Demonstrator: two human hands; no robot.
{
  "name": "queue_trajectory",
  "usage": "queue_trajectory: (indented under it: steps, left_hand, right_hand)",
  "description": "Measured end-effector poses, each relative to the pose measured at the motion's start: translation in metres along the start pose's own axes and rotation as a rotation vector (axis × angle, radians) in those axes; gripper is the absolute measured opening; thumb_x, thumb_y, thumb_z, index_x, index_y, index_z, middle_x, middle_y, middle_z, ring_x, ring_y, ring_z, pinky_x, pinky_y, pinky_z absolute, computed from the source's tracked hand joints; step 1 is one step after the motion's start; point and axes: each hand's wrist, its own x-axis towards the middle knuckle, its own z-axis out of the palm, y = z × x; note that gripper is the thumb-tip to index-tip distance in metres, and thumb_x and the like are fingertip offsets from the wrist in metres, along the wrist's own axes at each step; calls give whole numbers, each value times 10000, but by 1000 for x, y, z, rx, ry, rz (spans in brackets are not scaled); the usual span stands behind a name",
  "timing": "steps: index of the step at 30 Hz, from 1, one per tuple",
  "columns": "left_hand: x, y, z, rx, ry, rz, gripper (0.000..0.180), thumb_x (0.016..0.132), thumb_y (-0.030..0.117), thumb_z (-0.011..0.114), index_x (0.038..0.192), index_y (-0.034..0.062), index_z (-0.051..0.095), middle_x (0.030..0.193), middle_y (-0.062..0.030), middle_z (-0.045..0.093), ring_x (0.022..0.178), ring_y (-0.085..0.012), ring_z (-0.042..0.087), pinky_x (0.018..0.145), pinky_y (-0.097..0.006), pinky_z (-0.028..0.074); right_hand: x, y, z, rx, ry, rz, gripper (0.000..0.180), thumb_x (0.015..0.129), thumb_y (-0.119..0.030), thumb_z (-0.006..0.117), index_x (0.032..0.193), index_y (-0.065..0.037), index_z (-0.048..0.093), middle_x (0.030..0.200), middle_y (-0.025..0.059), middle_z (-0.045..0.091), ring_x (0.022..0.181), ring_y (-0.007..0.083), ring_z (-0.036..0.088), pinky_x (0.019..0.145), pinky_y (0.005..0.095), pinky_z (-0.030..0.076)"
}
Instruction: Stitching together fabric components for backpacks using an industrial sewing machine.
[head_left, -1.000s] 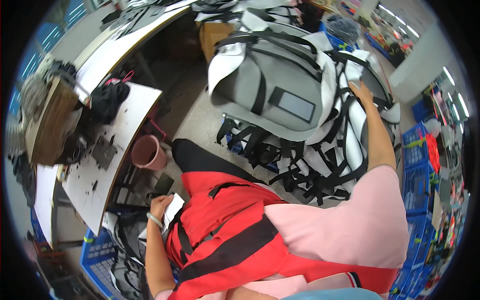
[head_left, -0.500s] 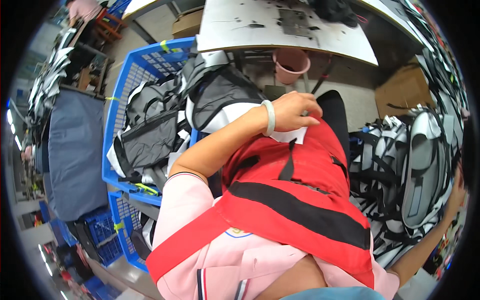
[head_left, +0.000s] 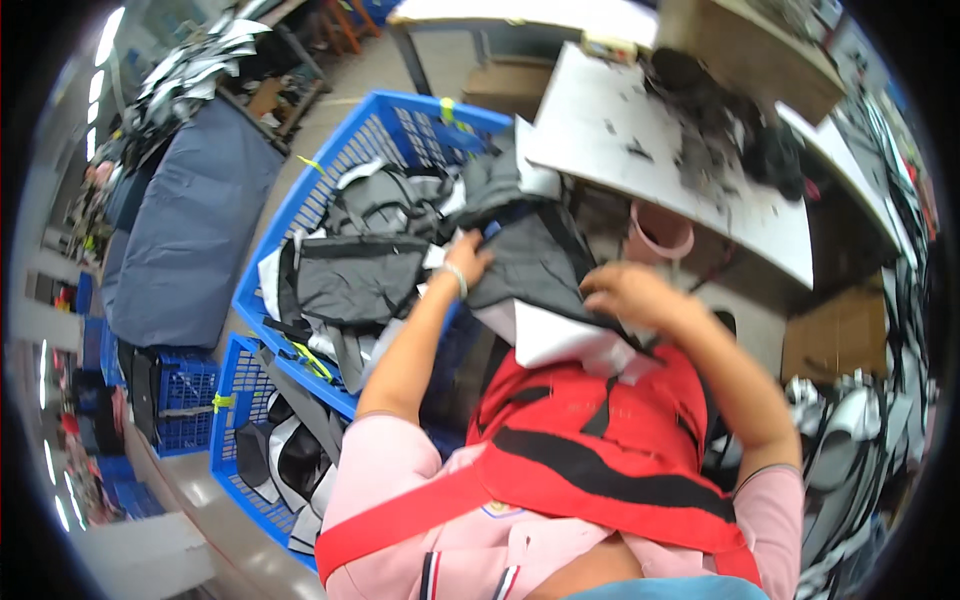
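Where the dark grey fabric piece [head_left: 535, 260] spreads, creased, above your red apron [head_left: 540, 410], its smooth white panel [head_left: 560, 335] folds toward you. Your left hand [head_left: 468, 260] touches its left edge; your right hand [head_left: 635, 295] bends at its right. Whether their fingers [head_left: 602, 288] pinch cloth, I cannot tell. Beyond are a slotted blue plastic crate [head_left: 400, 125] and a flat white bench [head_left: 590, 130].

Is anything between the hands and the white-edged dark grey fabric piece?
Nothing visible: the left hand is at the left edge of the dark grey fabric piece, the right hand at its right edge.
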Motion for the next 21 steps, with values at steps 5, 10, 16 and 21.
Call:
queue_trajectory:
  steps: [5,10,16,21]
  left_hand:
    - [-34,-29,4,-240,62,-246,585,789,389,704,1198,-8,574,1063,-177,658,988,-294,632,864,-349,483]
    - [-25,-36,-4,-292,-96,-362,589,771,520,682,1024,-12,677,968,-162,689,930,-286,652,860,-335,482]
    - [-15,-23,10,-51,-26,-281,525,746,489,703,969,14,685,938,-186,686,884,-285,659,811,-357,495]
    - [-20,35,14,-407,12,-249,304,754,238,733,905,2,616,711,-109,627,665,-212,629,634,-349,521]
  right_hand:
    - [-7,-49,34,460,-346,-301,537,889,-400,605,1271,-31,529,1208,173,576,1143,325,536,973,368,420]
    - [-36,-15,42,-75,-128,-182,387,736,-121,637,1116,-55,610,948,129,584,946,348,581,830,400,485]
    - [-56,107,45,-121,-53,178,361,687,-39,576,1036,-52,664,996,170,622,964,378,589,842,443,476]
    - [-86,181,70,-123,-48,315,339,722,-52,579,1040,-102,685,995,193,630,963,390,589,841,448,472]
